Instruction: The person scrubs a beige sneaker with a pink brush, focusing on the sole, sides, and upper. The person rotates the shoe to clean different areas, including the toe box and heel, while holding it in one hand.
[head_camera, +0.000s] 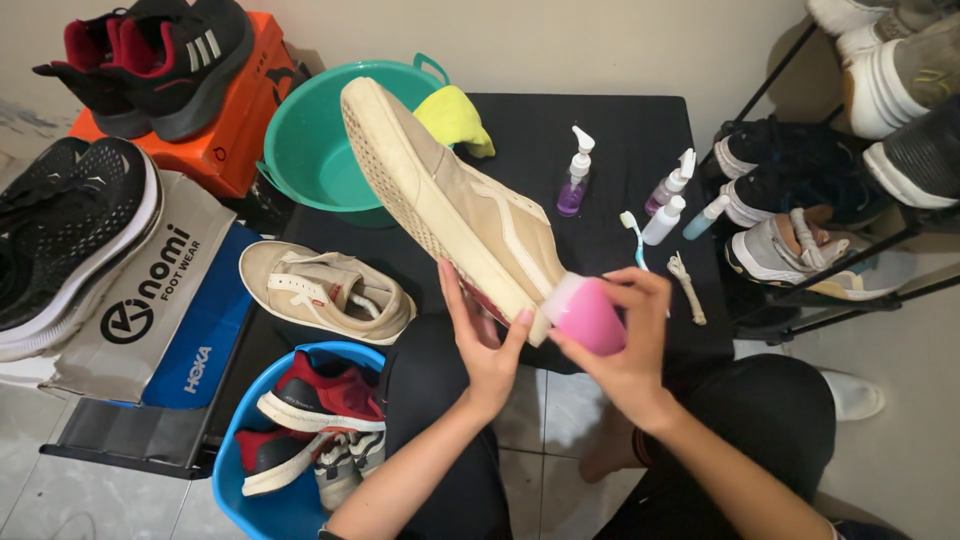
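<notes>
At centre frame, above the person's lap, the left hand (485, 345) cups the toe end of a beige canvas shoe (455, 205), fingers wrapped against its sole edge, so that the shoe is held tilted with its cream sole turned to the left. The right hand (625, 345) is closed round a pink bottle (585, 313), whose end touches the toe of the shoe. The two hands sit close together, each gripping its own object. Behind the shoe lies a black bench (610, 130) carrying a green basin (315, 140), a yellow cloth (455, 118), a purple pump bottle (574, 180), three small spray bottles (668, 200), a toothbrush (632, 238) and a knotted lace (688, 285). The matching beige shoe (325, 290) rests at the bench's left edge. Below it, a blue tub (245, 440) holds a red sneaker (320, 398) and other shoes. Left of frame, black sneakers (70, 230) sit on stacked shoe boxes (150, 300); a shoe rack (850, 150) stands right.
</notes>
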